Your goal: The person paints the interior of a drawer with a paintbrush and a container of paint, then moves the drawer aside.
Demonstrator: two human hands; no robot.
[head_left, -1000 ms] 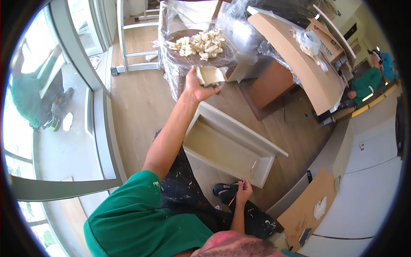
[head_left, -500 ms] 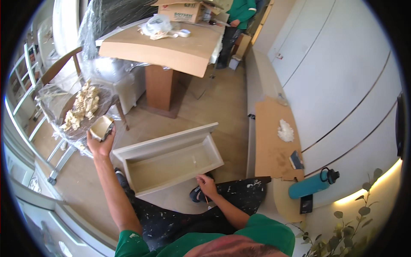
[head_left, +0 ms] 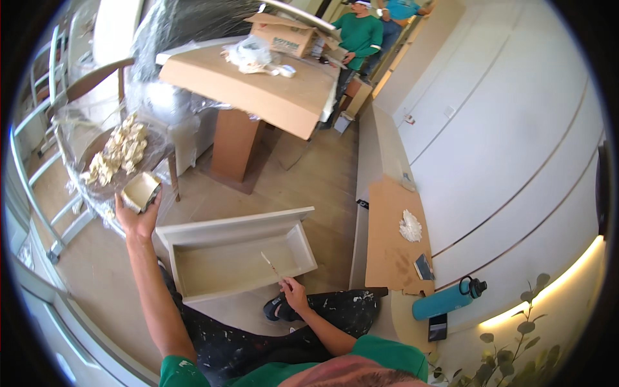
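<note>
Brush: Since the earlier frame, we see the slim brush [head_left: 273, 266] swung leftward, its pale tip now farther from the right end of the drawer [head_left: 216, 263]; we cannot tell whether it touches the inside.
Right hand: We find the right hand [head_left: 295, 295] just outside the drawer's near edge, toward its right end, fingers pinched closed on the brush handle.
Left hand: Beyond the drawer's left end, we see the left hand [head_left: 137, 222] with thumb and fingers spread around a cream-lined container [head_left: 140, 190], gripping it from below.
Drawer: Whitish and shallow, it sits before the paint-flecked trousers [head_left: 251, 332], and we see its tall panel along the far side.
Chair: Past the drawer's left end, we spot a plastic-wrapped chair [head_left: 97, 78] bearing crumpled cream pieces [head_left: 121, 151].
Table: Beyond the drawer, we see a cardboard-covered table [head_left: 242, 90] holding a plastic bag [head_left: 250, 55] and a carton [head_left: 280, 35].
Bench: Right of the drawer, we note a brown sheet [head_left: 385, 261] under a white clump [head_left: 411, 227], with a blue bottle [head_left: 442, 303] nearby.
Co-workers: Well beyond the drawer, we make out a person in green [head_left: 358, 35] and a person in blue [head_left: 400, 9].
</note>
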